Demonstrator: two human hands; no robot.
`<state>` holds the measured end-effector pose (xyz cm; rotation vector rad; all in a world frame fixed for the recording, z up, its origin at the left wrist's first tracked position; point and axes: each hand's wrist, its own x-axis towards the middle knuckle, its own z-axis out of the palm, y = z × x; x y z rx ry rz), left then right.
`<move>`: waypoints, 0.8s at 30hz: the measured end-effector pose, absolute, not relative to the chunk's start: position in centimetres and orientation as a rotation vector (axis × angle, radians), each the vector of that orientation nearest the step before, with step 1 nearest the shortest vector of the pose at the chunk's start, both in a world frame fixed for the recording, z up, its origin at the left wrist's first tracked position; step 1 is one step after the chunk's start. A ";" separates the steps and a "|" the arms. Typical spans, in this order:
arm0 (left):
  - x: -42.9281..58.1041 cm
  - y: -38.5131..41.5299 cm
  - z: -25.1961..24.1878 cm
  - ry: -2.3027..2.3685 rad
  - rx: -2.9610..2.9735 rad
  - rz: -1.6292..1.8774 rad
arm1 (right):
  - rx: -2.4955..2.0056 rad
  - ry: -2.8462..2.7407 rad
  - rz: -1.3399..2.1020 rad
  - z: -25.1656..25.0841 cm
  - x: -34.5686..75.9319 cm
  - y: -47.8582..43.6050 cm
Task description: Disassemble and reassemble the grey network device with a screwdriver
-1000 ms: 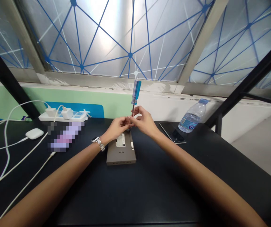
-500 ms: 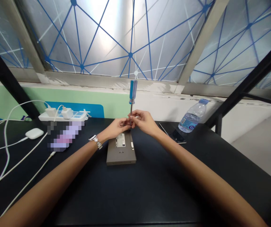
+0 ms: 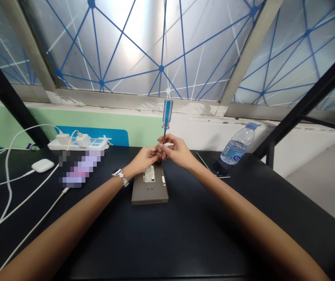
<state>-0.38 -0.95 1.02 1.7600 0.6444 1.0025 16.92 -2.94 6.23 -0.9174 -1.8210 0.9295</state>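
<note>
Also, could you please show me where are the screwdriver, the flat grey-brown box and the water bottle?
Screwdriver (image 3: 167,112): head view, on its blue-and-clear handle.
Flat grey-brown box (image 3: 150,194): head view, on its top face, near edge.
Water bottle (image 3: 233,154): head view, on its label.

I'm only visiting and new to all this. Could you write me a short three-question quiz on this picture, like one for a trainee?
1. True or false: the right hand holds the screwdriver by its metal shaft.

2. Which of these is closest to the left hand?
A) the power strip
B) the flat brown box
C) the window

3. Fill in the missing word: the plastic bottle has a ____ cap.

Key: 1. True. 2. B. 3. Blue.
</note>
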 end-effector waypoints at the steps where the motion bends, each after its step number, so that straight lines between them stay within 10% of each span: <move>1: -0.3 -1.0 1.0 0.661 1.738 1.020 | -0.951 -1.838 0.837 6.2 17.0 -3.0; 24: -0.6 -1.1 1.7 0.688 1.730 0.944 | -0.976 -1.897 0.802 6.0 17.2 -2.9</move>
